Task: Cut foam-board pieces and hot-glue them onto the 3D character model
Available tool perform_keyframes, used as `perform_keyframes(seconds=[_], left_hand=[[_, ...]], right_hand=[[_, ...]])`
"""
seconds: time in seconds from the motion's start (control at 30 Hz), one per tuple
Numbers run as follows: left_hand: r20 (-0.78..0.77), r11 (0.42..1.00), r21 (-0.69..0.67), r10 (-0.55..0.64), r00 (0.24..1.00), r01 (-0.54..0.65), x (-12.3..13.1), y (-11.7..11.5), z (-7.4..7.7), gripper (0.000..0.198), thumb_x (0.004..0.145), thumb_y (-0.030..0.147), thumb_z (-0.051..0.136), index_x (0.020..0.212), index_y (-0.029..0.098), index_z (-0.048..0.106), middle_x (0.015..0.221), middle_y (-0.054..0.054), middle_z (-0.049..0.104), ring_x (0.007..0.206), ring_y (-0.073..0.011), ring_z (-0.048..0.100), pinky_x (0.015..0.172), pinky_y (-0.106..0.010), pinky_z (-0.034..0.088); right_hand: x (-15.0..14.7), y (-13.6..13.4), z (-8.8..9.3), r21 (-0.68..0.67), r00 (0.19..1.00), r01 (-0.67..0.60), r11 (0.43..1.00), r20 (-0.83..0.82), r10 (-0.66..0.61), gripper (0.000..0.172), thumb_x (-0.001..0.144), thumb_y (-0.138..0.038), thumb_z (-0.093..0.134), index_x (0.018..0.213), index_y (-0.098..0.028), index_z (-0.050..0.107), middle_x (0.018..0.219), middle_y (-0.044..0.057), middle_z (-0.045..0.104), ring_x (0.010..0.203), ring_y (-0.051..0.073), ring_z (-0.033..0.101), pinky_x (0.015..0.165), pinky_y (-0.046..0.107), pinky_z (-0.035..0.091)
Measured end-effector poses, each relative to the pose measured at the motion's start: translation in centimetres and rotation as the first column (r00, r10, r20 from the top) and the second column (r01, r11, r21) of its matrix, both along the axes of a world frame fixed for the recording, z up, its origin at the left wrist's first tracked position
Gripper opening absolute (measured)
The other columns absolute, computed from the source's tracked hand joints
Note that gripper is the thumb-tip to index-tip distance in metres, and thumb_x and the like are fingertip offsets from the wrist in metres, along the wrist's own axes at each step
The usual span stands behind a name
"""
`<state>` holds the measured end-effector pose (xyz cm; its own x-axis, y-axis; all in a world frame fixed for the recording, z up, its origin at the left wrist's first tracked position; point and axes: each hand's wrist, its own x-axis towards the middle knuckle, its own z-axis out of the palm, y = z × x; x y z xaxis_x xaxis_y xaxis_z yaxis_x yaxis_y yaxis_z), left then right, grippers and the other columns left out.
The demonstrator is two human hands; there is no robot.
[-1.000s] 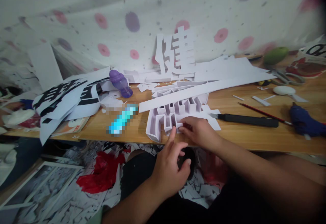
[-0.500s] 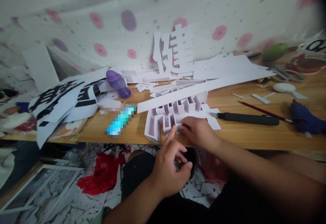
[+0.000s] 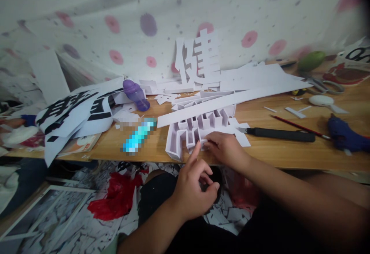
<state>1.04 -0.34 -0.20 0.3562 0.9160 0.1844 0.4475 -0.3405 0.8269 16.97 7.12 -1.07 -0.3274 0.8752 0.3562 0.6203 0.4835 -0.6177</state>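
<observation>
A white foam-board character (image 3: 175, 146) with upright side walls lies at the table's near edge, its narrow channels facing up. My right hand (image 3: 227, 150) is closed at its near right side, fingertips pinching a thin white wall there. Below it, my left hand (image 3: 195, 188) is open, with the index finger stretched up against the near wall and the other fingers loosely curled, apart from the thumb. A long white foam-board strip (image 3: 199, 109) lies across the far part of the character. To the right lies a black craft knife (image 3: 281, 134), its blade over a white scrap.
A cut-out white character (image 3: 206, 59) stands at the back. On the right are a blue glue gun (image 3: 347, 134), a red pencil (image 3: 297, 125) and scissors (image 3: 326, 85). A purple bottle (image 3: 136, 95) and printed sheets (image 3: 75, 111) are left. Scraps cover the floor.
The view has shifted slightly, so the table things appear a little to the right on the left side. Both hands keep nearly the same pose at the character's near edge.
</observation>
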Motion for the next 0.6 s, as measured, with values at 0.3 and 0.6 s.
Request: perform_keyframes(seconds=[0.3, 0.6], left_hand=[[-0.033, 0.998, -0.044, 0.051, 0.998, -0.053, 0.0, -0.3, -1.2, 0.013, 0.072, 0.009, 0.054, 0.078, 0.018, 0.048, 0.152, -0.016, 0.022, 0.059, -0.005, 0.061, 0.056, -0.025, 0.052], [-0.169, 0.994, -0.083, 0.05, 0.984, -0.064, 0.0, 0.0, -1.5, 0.013, 0.072, 0.013, 0.056, 0.079, 0.02, 0.048, 0.149, -0.014, 0.03, 0.052, -0.0043, 0.055, 0.058, -0.028, 0.052]], right_hand=[[0.3, 0.1, 0.3, -0.028, 1.0, 0.007, 1.0, 0.024, -0.007, 0.011, 0.08, -0.011, 0.054, 0.079, -0.016, 0.063, 0.074, 0.002, 0.064, 0.068, 0.013, 0.056, 0.063, 0.022, 0.036], [0.2, 0.1, 0.3, -0.04, 0.997, 0.033, 0.999, 0.077, -0.029, 0.012, 0.075, -0.013, 0.06, 0.065, -0.016, 0.054, 0.061, -0.002, 0.053, 0.056, 0.01, 0.044, 0.055, 0.021, 0.029]])
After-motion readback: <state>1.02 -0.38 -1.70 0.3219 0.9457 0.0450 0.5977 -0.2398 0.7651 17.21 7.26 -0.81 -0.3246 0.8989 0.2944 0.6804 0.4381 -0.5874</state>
